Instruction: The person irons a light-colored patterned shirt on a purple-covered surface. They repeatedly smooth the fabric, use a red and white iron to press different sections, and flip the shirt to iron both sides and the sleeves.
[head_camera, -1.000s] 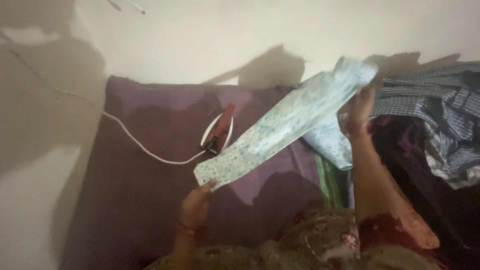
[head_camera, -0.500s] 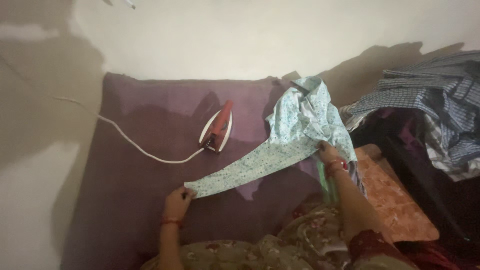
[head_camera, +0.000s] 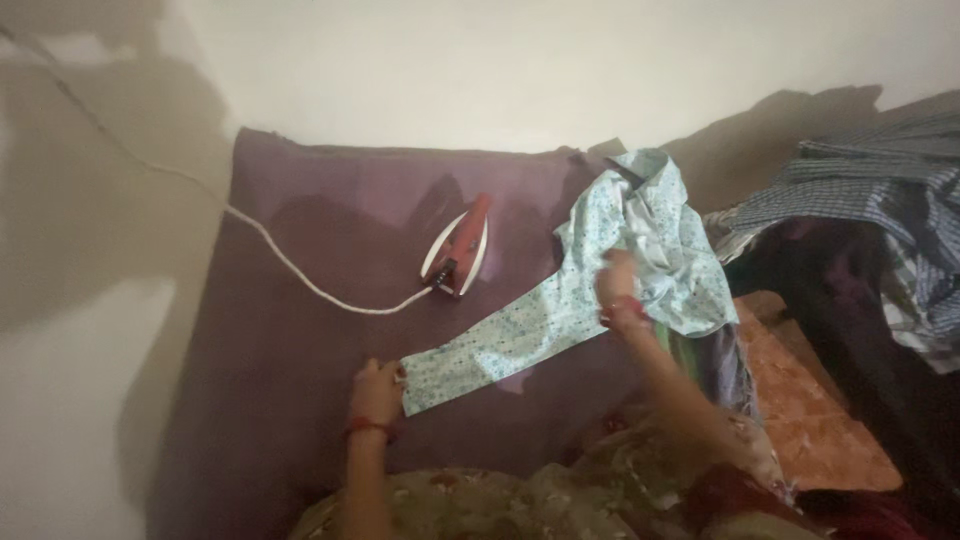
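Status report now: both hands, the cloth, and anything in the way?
Left hand pinches sleeve end. Right hand grips light blue printed garment, sleeve stretched over purple mat. Iron stands just beyond the sleeve, cord trailing left.

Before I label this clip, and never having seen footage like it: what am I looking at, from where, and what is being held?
There is one view, from a camera worn on a person's head, looking down at their own two bare hands. The left hand grips the narrow end of a pale blue patterned garment, likely a sleeve. The right hand holds the garment further up, where it bunches. It is stretched over a purple cloth that covers the surface. A red and white iron rests on that cloth, apart from the garment, its white cord trailing left. A heap of checked clothes lies to the right.
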